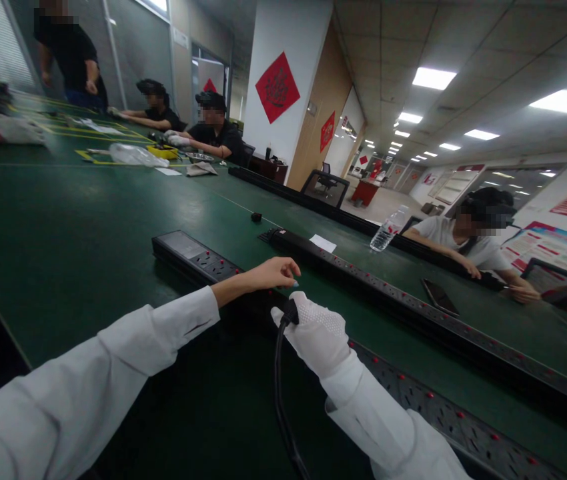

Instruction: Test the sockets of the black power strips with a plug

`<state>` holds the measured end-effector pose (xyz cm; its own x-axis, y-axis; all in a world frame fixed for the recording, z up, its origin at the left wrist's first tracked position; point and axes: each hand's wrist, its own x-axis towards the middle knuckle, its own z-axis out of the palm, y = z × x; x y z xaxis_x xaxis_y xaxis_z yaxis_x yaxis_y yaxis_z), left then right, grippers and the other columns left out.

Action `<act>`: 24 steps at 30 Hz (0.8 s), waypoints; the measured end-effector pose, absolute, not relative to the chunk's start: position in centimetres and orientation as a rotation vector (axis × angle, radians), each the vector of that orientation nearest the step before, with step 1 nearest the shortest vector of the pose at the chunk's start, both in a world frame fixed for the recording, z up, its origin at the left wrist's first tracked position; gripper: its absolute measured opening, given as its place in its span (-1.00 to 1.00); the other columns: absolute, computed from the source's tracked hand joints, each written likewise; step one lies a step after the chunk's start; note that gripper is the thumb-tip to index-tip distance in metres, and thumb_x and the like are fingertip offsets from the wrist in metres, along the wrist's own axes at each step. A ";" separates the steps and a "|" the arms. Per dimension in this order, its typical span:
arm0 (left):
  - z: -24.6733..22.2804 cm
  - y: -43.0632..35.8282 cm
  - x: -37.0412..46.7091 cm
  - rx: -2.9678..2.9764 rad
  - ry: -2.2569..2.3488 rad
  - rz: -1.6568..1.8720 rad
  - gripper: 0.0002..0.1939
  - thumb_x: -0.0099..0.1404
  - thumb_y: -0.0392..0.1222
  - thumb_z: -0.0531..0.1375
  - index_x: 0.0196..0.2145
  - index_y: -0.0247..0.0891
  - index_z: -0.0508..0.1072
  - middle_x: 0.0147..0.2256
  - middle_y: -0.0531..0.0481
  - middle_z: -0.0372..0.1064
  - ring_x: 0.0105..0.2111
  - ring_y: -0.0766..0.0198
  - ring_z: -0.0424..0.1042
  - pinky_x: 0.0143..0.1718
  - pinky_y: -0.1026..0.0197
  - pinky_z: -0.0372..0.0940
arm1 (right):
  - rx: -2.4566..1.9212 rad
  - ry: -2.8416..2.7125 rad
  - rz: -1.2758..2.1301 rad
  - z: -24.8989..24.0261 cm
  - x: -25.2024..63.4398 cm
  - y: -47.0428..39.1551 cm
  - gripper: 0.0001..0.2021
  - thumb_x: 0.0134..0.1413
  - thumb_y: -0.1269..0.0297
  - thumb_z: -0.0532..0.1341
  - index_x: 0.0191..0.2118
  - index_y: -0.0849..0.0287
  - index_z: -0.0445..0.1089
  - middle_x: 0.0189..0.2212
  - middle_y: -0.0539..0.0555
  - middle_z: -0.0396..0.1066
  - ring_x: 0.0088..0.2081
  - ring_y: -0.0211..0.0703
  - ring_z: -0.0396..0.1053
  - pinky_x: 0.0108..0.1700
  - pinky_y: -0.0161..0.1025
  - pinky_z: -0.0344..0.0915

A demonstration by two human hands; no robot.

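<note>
A white sleeve (pixel 113 360) leads to the half-open left hand (pixel 274 272) at the power strip (pixel 179 249) on the counter (pixel 88 220), while the gloved right hand (pixel 319 331) grips a cable's plug (pixel 290 311), any connection unclear.

glove (pixel 321 333): white cloth, dotted grip | plug (pixel 290 312): blk plastic | tabletop (pixel 108 213): grn, semi-gloss

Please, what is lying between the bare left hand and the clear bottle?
The far black power strip and a white paper lie between the left hand and the bottle, in the head view.
</note>
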<state>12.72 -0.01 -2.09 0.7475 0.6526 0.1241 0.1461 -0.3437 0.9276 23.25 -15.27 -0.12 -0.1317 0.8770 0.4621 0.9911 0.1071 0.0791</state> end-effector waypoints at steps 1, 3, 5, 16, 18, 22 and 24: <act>-2.1 -0.1 12.7 1.877 0.621 0.595 -0.72 0.00 -0.27 0.18 -0.28 -0.35 0.29 -0.50 0.08 0.29 -0.51 0.41 0.31 -0.47 0.33 0.23 | -1.843 -2.089 -0.539 -0.1 23.2 -15.3 -0.66 0.08 -0.03 -0.06 -0.31 0.11 0.26 -0.54 0.00 0.38 -0.55 -0.30 0.31 -0.56 -0.38 -0.11; -2.0 -0.1 12.7 1.878 0.635 0.591 -0.72 0.00 -0.27 0.18 -0.28 -0.35 0.29 -0.50 0.07 0.29 -0.50 0.41 0.31 -0.45 0.32 0.24 | -1.847 -2.087 -0.545 0.0 23.2 -15.3 -0.67 0.08 -0.03 -0.05 -0.31 0.11 0.26 -0.55 0.00 0.38 -0.55 -0.29 0.31 -0.57 -0.38 -0.12; -2.0 -0.2 12.7 1.889 0.646 0.586 -0.72 0.00 -0.26 0.17 -0.28 -0.35 0.30 -0.49 0.07 0.29 -0.50 0.40 0.31 -0.45 0.32 0.24 | -1.842 -2.094 -0.546 0.1 23.2 -15.4 -0.67 0.08 -0.02 -0.05 -0.31 0.12 0.27 -0.55 0.01 0.38 -0.55 -0.29 0.31 -0.57 -0.38 -0.11; -1.4 -0.4 12.3 2.054 0.660 0.528 -0.72 0.00 -0.20 0.16 -0.28 -0.35 0.37 -0.47 0.03 0.32 -0.51 0.40 0.28 -0.53 0.37 0.16 | -1.827 -2.069 -0.512 0.2 23.0 -15.2 -0.71 0.06 0.00 -0.01 -0.33 0.10 0.27 -0.54 -0.03 0.38 -0.53 -0.29 0.32 -0.53 -0.39 -0.07; -1.4 -0.4 12.4 2.067 0.652 0.517 -0.74 0.01 -0.20 0.16 -0.30 -0.36 0.38 -0.49 0.04 0.31 -0.52 0.41 0.27 -0.55 0.38 0.14 | -1.837 -2.059 -0.529 0.2 23.0 -15.2 -0.70 0.06 0.00 -0.01 -0.34 0.10 0.28 -0.54 -0.03 0.37 -0.54 -0.29 0.31 -0.54 -0.38 -0.07; -1.3 -0.4 12.4 2.089 0.634 0.495 -0.75 0.01 -0.20 0.15 -0.32 -0.38 0.39 -0.52 0.05 0.30 -0.55 0.42 0.25 -0.57 0.40 0.11 | -1.846 -2.052 -0.553 0.1 23.0 -15.2 -0.70 0.06 0.00 -0.02 -0.34 0.10 0.28 -0.55 -0.04 0.37 -0.54 -0.29 0.30 -0.53 -0.38 -0.08; -1.3 -0.4 12.4 2.116 0.642 0.483 -0.75 0.02 -0.20 0.14 -0.32 -0.37 0.40 -0.51 0.05 0.31 -0.55 0.42 0.24 -0.58 0.40 0.10 | -1.836 -2.062 -0.546 0.1 23.0 -15.3 -0.70 0.07 0.00 -0.03 -0.34 0.10 0.27 -0.54 -0.03 0.37 -0.54 -0.29 0.30 -0.53 -0.38 -0.08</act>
<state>12.38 -0.37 -1.32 0.7935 0.5988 0.1087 0.2703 -0.5068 0.8185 22.99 -15.30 0.12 -0.1187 0.8683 0.4817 0.9929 0.0985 0.0671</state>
